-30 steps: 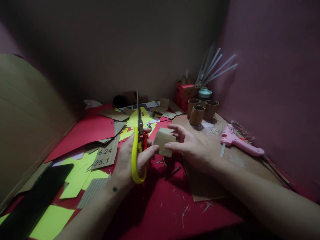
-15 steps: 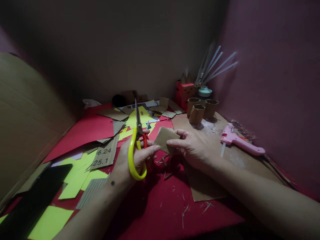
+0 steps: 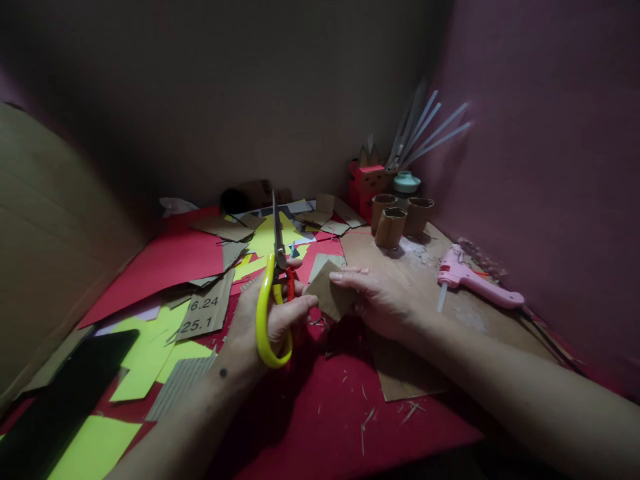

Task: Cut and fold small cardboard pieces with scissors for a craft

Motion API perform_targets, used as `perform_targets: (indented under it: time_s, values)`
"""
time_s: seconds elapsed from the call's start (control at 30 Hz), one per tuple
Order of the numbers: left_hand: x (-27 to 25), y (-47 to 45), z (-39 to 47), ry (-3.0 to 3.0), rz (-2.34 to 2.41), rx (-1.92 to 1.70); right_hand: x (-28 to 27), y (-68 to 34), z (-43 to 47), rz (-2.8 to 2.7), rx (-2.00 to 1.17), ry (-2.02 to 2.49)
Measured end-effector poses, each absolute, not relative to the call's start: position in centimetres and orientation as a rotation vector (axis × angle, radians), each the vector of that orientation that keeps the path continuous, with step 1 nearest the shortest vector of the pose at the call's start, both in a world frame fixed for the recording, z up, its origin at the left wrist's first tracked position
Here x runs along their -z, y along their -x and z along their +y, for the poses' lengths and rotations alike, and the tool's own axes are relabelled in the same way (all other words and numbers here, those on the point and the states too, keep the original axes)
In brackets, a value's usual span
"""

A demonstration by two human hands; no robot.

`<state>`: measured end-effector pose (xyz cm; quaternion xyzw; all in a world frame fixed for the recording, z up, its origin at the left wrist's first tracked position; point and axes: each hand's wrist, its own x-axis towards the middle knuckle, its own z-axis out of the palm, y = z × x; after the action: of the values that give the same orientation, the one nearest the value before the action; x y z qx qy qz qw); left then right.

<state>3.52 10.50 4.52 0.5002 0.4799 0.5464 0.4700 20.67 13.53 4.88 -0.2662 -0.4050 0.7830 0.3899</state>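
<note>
In my left hand [image 3: 247, 323] is a pair of scissors [image 3: 271, 270] with yellow and red handles, its blades closed and pointing up and away. The thumb and fingertips of this hand also touch the left corner of a small brown cardboard piece [image 3: 327, 297]. My right hand [image 3: 385, 303] pinches that piece at its right side, thumb on top and the fingers partly hidden beneath. The piece is tilted above the red tabletop [image 3: 310, 413]. Behind it lies a greyish cardboard scrap [image 3: 326, 263].
To the right, a pink glue gun [image 3: 467, 280] and several cardboard tubes [image 3: 391, 228] rest on a brown board [image 3: 363, 247]. Glue sticks [image 3: 435, 137] stand behind. Yellow paper [image 3: 143, 367], red paper [image 3: 170, 260], printed cardboard [image 3: 207, 310] and a black flat object [image 3: 70, 400] cover the left.
The small cardboard piece has turned and dropped slightly in my fingers, showing the grey scrap behind it. My right thumb lies higher along its edge. The scissors stay in my left hand.
</note>
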Motion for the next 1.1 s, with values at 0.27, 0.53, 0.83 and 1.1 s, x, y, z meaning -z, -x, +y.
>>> perform_targets:
  time_s: [0.27,0.53,0.83,1.1]
  values:
    - [-5.1,-3.5,10.5,-1.207,1.123,-1.312,-4.0,-20.8,14.3,-1.02,-1.981,0.645]
    - [-5.5,-3.9,10.6,-1.132,1.136,-1.342,-4.6,-20.7,13.4,-1.078,-1.927,0.593]
    - [-6.5,-3.6,9.5,-1.684,1.514,-1.105,-4.6,-20.8,13.5,-1.091,-1.815,0.682]
    - [-7.6,-2.2,9.5,-2.128,1.42,-0.691,-5.4,-21.8,14.7,-1.163,-1.695,0.692]
